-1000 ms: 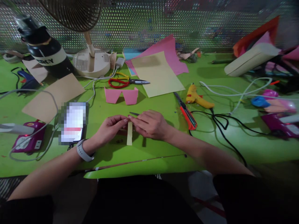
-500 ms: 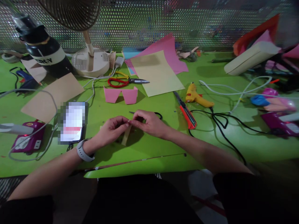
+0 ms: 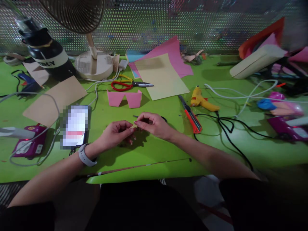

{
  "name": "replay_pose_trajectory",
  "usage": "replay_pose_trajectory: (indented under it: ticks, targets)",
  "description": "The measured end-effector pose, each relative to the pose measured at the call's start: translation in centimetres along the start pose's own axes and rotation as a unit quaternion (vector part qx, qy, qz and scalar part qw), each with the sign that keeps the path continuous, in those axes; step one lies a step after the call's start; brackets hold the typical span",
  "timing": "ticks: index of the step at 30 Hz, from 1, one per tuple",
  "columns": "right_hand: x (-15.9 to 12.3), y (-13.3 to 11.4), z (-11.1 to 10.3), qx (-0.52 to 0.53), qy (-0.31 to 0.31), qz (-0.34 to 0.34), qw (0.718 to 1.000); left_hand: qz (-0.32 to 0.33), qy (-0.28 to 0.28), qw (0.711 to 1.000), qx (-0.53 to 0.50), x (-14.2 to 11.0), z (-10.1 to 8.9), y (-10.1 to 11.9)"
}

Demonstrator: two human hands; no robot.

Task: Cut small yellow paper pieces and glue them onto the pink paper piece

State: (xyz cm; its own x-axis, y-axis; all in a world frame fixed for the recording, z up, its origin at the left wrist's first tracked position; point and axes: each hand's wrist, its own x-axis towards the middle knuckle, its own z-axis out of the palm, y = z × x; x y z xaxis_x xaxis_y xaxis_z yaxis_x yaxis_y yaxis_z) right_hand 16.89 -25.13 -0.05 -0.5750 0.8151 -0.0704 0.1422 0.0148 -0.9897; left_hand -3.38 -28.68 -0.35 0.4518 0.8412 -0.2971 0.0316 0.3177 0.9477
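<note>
My left hand [image 3: 117, 132] and my right hand [image 3: 154, 125] meet over the green table [image 3: 168, 150], both pinched on a small cream paper strip [image 3: 133, 127]. Only a sliver of the strip shows between the fingertips; the rest is hidden under my left fingers. A grey watch sits on my left wrist. Just behind the hands lie a folded pink paper piece [image 3: 125, 98] and a thin dark tool [image 3: 138, 116].
Red scissors [image 3: 130, 85], cream and pink sheets [image 3: 163, 75], a yellow glue gun [image 3: 203, 100] with black cord, a red cutter [image 3: 191, 114], a phone [image 3: 74, 125], brown card [image 3: 54, 99], a fan base [image 3: 93, 64], a dark bottle [image 3: 47, 51] and cables surround the hands.
The strip hung straight down a second ago; it has been tilted and drawn up into my left hand, so that little of it shows. Both hands stay together in the same spot.
</note>
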Motion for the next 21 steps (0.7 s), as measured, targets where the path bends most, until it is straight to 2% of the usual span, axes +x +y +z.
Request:
replay_pose_trajectory:
  ticks: [6, 13, 21]
  targets:
    - [0.0, 0.0, -0.2, 0.031, -0.033, 0.028, 0.999, -0.011, 0.009, 1.000, 0.003, 0.0, 0.0, 0.1]
    - [0.1, 1.0, -0.7, 0.047, -0.017, 0.047, 0.998, -0.010, -0.004, 0.999, -0.042, 0.0, -0.2, 0.4]
    - [0.2, 0.9, -0.7, 0.066, -0.011, 0.049, 0.997, -0.004, -0.005, 0.999, -0.044, -0.1, -0.3, 0.5]
